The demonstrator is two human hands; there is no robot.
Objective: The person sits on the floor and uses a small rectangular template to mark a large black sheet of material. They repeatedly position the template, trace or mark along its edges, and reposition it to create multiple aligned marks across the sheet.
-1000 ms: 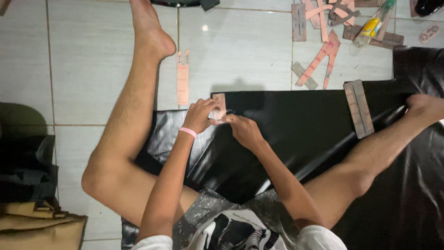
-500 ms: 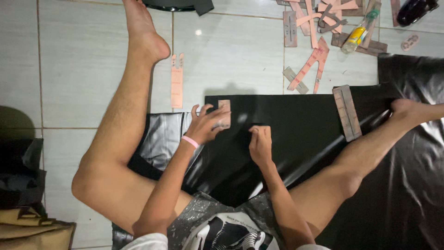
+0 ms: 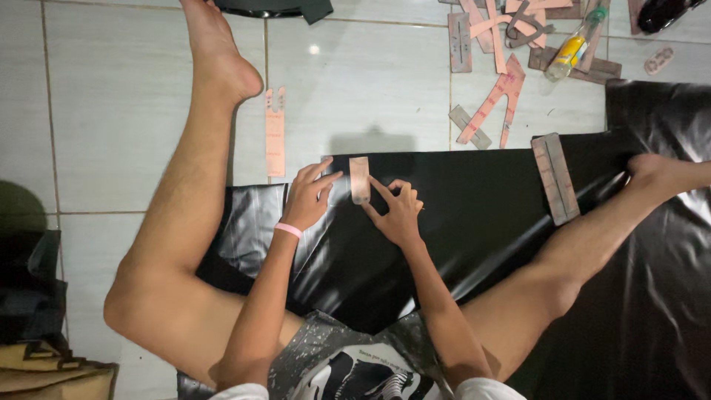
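Black, glossy sheet material (image 3: 474,222) lies spread over the floor, and both hands work at its upper edge. A small pinkish cardboard template (image 3: 360,179) rests flat on the sheet there, upright in the view, between the two hands. On one side the left hand (image 3: 306,198), with a pink band (image 3: 289,230) at the wrist, lies spread on the sheet, its fingers splayed and its fingertips just beside the template's edge. On the other side the right hand (image 3: 398,213) is also spread, its forefinger touching the template's lower corner. Neither hand is closed on anything; both press flat.

Bare legs stretch out to either side, and the sheet runs under them and on to the right. A longer grey-brown strip (image 3: 555,178) lies on the sheet near the right leg. Off the sheet, on the pale tiled floor (image 3: 111,111), a narrow pink template (image 3: 275,133) lies just beside the left foot. Farther up at the right sits a loose heap of pink and grey cut pieces (image 3: 503,44) with a yellow-labelled bottle (image 3: 570,52) among them. Dark bags (image 3: 29,296) stand at the lower left.
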